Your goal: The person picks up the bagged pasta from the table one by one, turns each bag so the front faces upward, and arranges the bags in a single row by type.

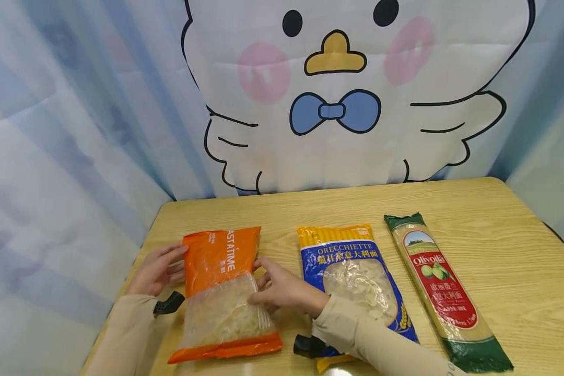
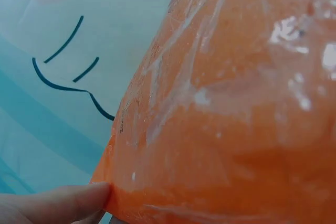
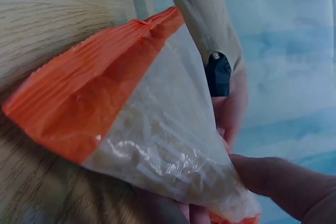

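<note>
An orange pasta bag with a clear lower window lies at the left of the table, pale pasta showing through. My right hand grips its right edge; in the right wrist view the thumb presses the window side and fingers go underneath. At the upper left edge, my left hand holds the bag by its side. Close up in the left wrist view, glossy orange film fills most of the picture, with a fingertip against its edge. The other left fingers are mostly hidden there.
A blue and yellow orecchiette bag lies just right, partly under my right forearm. Farther right is a long green-ended spaghetti pack. The wooden table ends at a curtain with a cartoon bird.
</note>
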Available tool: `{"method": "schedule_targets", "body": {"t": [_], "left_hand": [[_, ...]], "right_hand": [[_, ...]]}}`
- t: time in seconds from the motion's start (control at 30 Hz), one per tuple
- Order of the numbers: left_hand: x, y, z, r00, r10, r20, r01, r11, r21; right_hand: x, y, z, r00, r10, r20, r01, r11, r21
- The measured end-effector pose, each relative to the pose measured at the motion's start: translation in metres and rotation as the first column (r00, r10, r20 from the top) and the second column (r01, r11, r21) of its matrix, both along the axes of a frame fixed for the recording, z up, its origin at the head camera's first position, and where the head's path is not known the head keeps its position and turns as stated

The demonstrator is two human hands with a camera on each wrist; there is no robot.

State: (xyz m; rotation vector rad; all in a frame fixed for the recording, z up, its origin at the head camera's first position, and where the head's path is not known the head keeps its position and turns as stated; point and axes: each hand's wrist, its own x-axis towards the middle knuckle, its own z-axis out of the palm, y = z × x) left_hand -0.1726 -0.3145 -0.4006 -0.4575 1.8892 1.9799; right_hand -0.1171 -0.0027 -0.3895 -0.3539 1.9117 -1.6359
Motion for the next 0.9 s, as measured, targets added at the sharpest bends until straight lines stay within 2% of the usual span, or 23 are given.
{"method": "schedule_targets", "body": {"t": [0.17, 0.53, 0.77, 0.9], "left_hand": [[0.002, -0.005, -0.008, 0.999, -0.017, 0.027, 0.016, 1.000, 0.019], [0.001, -0.006, -0.022, 0.999, -0.036, 0.003, 0.036, 0.998, -0.044], [0.005, -0.006, -0.025, 1.000, -0.015, -0.002, 0.015, 0.995, -0.098], [0.007, -0.005, -0.025, 1.000, -0.030, 0.000, 0.030, 0.994, -0.102]], "right_hand": [[0.001, -0.003, -0.004, 1.000, 0.001, 0.005, -0.001, 1.000, 0.006], [-0.001, 0.000, -0.009, 1.000, 0.012, -0.027, -0.010, 0.997, 0.076], [-0.002, 0.000, -0.012, 0.994, 0.052, -0.099, -0.038, 0.990, 0.137], [-0.001, 0.002, -0.011, 0.990, 0.065, -0.125, -0.044, 0.985, 0.166]]}}
